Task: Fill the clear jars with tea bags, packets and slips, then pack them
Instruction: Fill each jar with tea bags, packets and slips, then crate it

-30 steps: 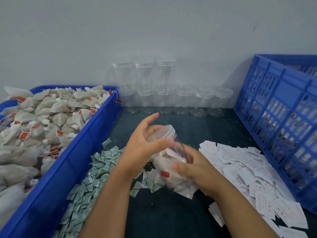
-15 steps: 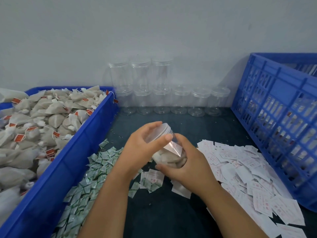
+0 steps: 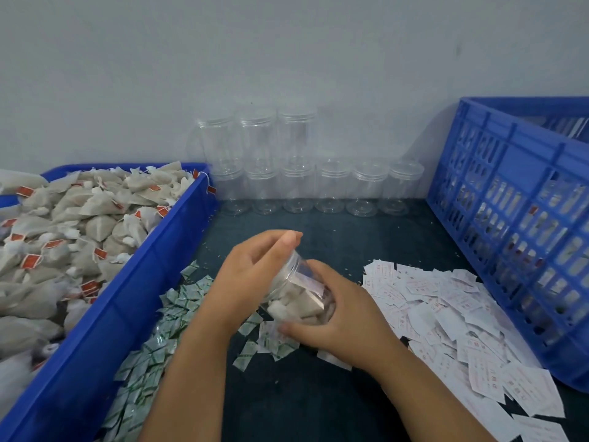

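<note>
Plastic, see-through jar (image 3: 301,290) sits pretty much dead centre, held between both hands and tilted so its top leans toward 11 o'clock. You can see tea bags packed inside it, plus what looks like a slip against the wall. The left hand (image 3: 251,279) is cupped over the top end, fingers (image 3: 280,240) curled round it, so the mouth is hidden. The right hand (image 3: 341,327) wraps the lower body, fingers curled round the far side and the thumb pressed on the near side.

Around it on the dark counter (image 3: 302,393):
- 9 o'clock: blue bin (image 3: 153,282) heaped with loose tea bags (image 3: 79,224)
- 7 o'clock: a spill of green packets (image 3: 159,339), just beside the bin
- 4 o'clock: a scatter of white slips (image 3: 446,314)
- 3 o'clock: blue crate (image 3: 510,218) with slotted sides
- 12 o'clock: empty jars (image 3: 331,186) lined up along the wall, three more stacked on top at the left end
</note>
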`<move>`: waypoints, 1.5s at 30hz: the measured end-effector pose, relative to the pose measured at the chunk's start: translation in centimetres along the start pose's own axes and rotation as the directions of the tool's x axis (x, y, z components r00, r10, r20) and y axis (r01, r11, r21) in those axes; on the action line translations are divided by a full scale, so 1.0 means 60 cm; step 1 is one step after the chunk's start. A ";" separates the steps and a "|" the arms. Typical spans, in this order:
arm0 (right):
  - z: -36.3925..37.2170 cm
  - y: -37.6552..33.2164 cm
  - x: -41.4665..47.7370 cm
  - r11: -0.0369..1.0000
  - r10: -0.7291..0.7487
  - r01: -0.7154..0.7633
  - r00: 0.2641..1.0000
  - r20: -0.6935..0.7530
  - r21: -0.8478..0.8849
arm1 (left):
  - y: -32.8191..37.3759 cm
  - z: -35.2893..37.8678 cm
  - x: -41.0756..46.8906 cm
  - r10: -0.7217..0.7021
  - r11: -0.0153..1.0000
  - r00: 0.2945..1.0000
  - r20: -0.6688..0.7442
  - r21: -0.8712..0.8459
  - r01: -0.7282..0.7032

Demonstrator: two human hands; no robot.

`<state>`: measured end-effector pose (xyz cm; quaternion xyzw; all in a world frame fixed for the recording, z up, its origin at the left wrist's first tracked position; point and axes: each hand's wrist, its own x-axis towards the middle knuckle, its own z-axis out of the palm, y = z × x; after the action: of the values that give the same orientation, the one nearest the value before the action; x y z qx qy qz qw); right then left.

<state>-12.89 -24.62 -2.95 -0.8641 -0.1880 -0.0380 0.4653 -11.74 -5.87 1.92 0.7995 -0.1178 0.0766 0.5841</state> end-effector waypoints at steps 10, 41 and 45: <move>-0.018 0.019 0.001 0.698 -0.034 -0.274 0.911 0.412 0.662 | -0.001 -0.006 -0.004 0.274 0.917 0.961 0.032 -0.312 -0.251; -0.015 0.020 0.002 0.968 0.003 -0.010 1.000 0.028 0.251 | -0.009 0.050 -0.002 0.054 0.949 0.995 -0.081 -0.305 -0.076; -0.013 0.012 0.000 0.868 -0.021 0.009 1.000 0.018 0.497 | -0.018 0.063 0.000 0.052 0.930 0.999 0.000 -0.363 -0.049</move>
<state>-12.54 -25.61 -3.08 -0.7142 -0.2035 0.0178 0.6694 -11.47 -9.14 -0.21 0.6748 -0.1532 0.0646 0.7190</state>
